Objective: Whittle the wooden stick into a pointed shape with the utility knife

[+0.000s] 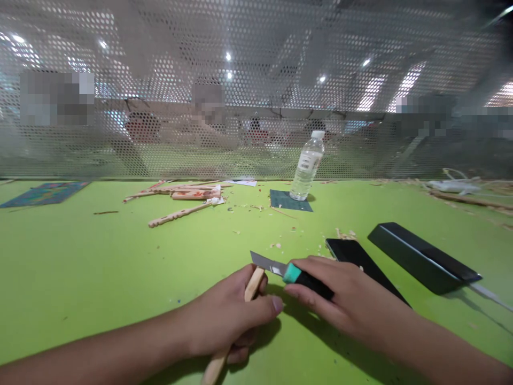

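My left hand (236,315) is wrapped round a pale wooden stick (216,366), whose cut upper end shows above the thumb and whose lower end runs out of view at the bottom. In my right hand (340,289) is a utility knife (308,280) with a black and teal handle. Its bare blade points left and lies over the stick's tip; whether it touches the wood I cannot tell. Several wood shavings (276,245) are scattered just beyond the hands.
A black phone (360,262) lies beside my right hand, with a dark box-shaped device (420,256) and cable further right. Carved sticks (180,214) lie back left. A water bottle (306,168) stands on a dark sheet (278,199). A perforated screen (256,155) closes off the back; people are behind it.
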Demonstrator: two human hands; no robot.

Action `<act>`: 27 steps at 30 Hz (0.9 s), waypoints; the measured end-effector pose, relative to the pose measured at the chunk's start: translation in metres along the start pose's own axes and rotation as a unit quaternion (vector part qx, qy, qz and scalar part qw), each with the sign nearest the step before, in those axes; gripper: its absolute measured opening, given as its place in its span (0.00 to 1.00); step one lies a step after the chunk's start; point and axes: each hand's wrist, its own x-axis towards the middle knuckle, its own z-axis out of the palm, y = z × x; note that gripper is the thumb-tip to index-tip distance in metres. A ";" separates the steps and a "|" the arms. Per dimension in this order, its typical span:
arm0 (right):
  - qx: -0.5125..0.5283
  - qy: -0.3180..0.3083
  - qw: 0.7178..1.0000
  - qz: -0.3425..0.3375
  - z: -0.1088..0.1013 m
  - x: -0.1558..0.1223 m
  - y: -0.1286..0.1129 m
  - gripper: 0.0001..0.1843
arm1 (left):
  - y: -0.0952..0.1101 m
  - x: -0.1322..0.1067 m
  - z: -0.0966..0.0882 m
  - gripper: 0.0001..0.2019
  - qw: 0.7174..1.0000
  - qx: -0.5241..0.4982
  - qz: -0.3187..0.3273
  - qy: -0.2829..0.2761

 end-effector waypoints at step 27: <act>0.010 -0.013 1.000 0.015 0.002 0.003 0.006 0.20 | -0.005 0.003 -0.010 0.18 0.998 0.006 0.045 -0.050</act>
